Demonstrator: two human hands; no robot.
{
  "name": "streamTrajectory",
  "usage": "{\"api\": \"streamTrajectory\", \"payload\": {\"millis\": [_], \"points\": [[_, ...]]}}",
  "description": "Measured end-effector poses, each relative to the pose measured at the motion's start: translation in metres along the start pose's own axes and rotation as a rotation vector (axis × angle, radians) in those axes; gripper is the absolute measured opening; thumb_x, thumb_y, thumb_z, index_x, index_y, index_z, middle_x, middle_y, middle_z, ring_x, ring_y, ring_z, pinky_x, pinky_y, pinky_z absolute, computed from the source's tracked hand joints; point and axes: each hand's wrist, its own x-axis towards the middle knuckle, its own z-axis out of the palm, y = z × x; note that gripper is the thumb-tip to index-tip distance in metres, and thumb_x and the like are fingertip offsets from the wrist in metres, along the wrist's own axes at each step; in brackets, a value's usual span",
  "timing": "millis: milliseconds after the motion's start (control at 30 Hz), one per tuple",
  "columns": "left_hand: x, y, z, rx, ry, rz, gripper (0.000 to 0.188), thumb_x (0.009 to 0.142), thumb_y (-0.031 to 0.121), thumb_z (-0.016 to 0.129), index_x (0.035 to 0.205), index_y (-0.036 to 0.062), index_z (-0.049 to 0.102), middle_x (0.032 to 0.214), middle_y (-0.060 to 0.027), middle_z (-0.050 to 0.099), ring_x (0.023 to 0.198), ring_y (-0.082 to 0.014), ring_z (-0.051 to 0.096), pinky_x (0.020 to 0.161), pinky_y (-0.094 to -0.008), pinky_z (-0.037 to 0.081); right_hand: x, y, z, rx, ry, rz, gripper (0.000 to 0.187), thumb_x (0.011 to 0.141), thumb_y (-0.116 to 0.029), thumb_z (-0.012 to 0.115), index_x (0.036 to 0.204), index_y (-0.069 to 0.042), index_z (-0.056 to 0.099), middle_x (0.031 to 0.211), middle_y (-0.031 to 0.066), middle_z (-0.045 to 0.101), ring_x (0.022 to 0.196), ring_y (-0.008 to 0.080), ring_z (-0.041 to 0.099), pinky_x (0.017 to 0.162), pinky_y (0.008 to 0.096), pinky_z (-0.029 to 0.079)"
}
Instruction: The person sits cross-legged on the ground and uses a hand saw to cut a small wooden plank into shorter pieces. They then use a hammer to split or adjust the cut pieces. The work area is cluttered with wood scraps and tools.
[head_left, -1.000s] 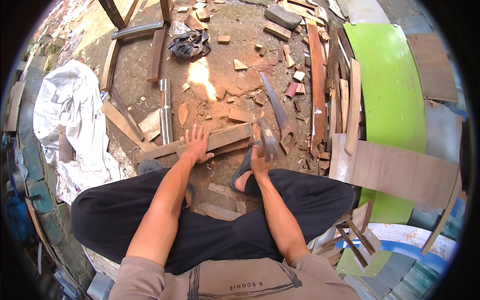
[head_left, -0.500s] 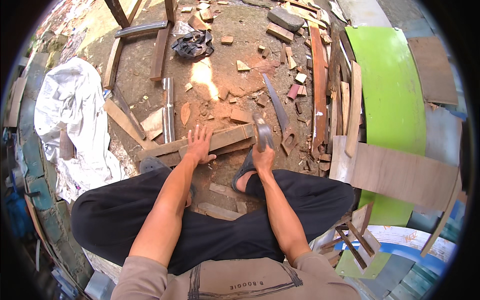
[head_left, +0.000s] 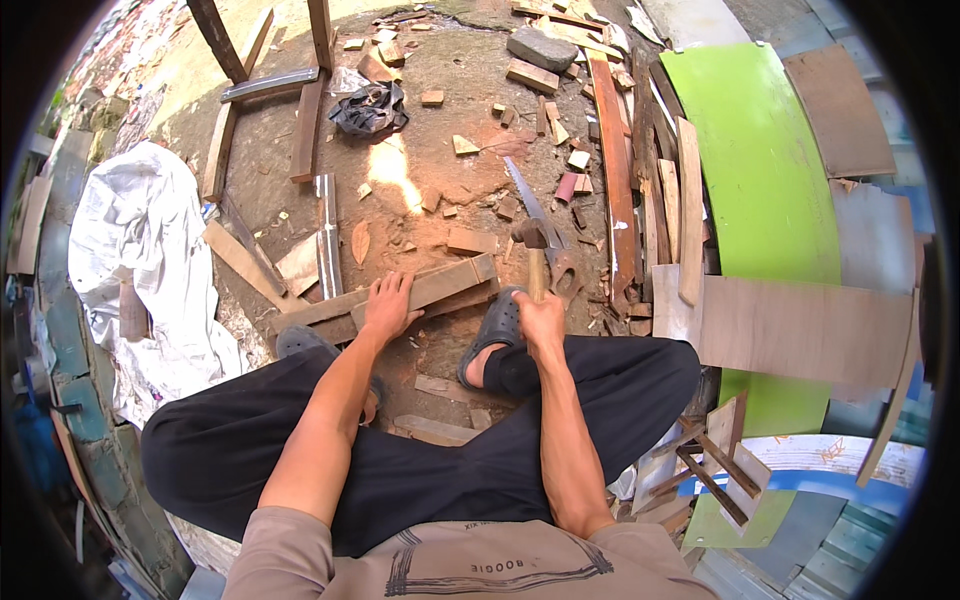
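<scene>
Hammer (head_left: 537, 268) clasped in the right grip (head_left: 541, 322), left grip (head_left: 390, 307) unclosed, resting palm down on a wooden batten (head_left: 445, 283), handsaw (head_left: 533, 203) lying on the ground (head_left: 455, 55) near the hammer.

From my right hand (head_left: 541, 322), the saw (head_left: 543, 216) blocks twelve to one o'clock, the red-brown plank (head_left: 615, 180)'s near end two; I could pass along a narrow strip of floor (head_left: 594, 262) between them. At nine stands the grey clog (head_left: 497, 328), at ten the stacked boards (head_left: 440, 288).
</scene>
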Motion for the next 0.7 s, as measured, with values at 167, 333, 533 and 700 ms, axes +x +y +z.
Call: {"api": "streamTrajectory", "payload": {"millis": [167,333,533,700], "points": [[-0.01,0.001,-0.009,0.022,0.075,0.073,0.082,0.09,0.045,0.072,0.153,0.0055,0.036,0.151,-0.0133,0.047,0.144,-0.0303,0.041,0.119,-0.0435,0.033,-0.02,-0.014,-0.001,0.035,0.219,-0.33,0.035,0.09,-0.029,0.073,0.075,0.002,0.063,0.058,0.0063,0.058,0.051,0.021,0.058,0.05,0.0396,0.046],[-0.013,0.0,-0.021,-0.026,0.068,0.07,0.082,0.088,0.041,0.076,0.151,0.0039,0.037,0.149,-0.0147,0.05,0.143,-0.0322,0.043,0.119,-0.0438,0.036,-0.018,0.022,0.053,0.17,0.394,-0.442,0.04,0.091,-0.035,0.069,0.087,0.005,0.068,0.069,0.0173,0.068,0.071,0.0397,0.067,0.071,0.0494,0.051],[-0.008,0.001,-0.006,-0.059,0.108,-0.009,0.084,0.088,0.039,0.076,0.153,0.0052,0.035,0.154,-0.0154,0.046,0.145,-0.0323,0.041,0.121,-0.0427,0.033,-0.009,0.085,0.066,-0.265,0.048,-0.015,0.034,0.086,-0.033,0.069,0.096,0.0,0.072,0.087,0.029,0.07,0.09,0.0469,0.069,0.081,0.051,0.052],[-0.005,-0.003,-0.005,-0.017,0.044,-0.061,0.088,0.09,0.047,0.072,0.158,0.01,0.03,0.159,-0.0139,0.04,0.15,-0.0321,0.032,0.124,-0.0478,0.024,0.0,0.017,0.045,-0.005,0.245,-0.224,0.04,0.088,-0.035,0.072,0.085,0.005,0.07,0.067,0.0188,0.065,0.067,0.0338,0.066,0.068,0.0452,0.051]]}}
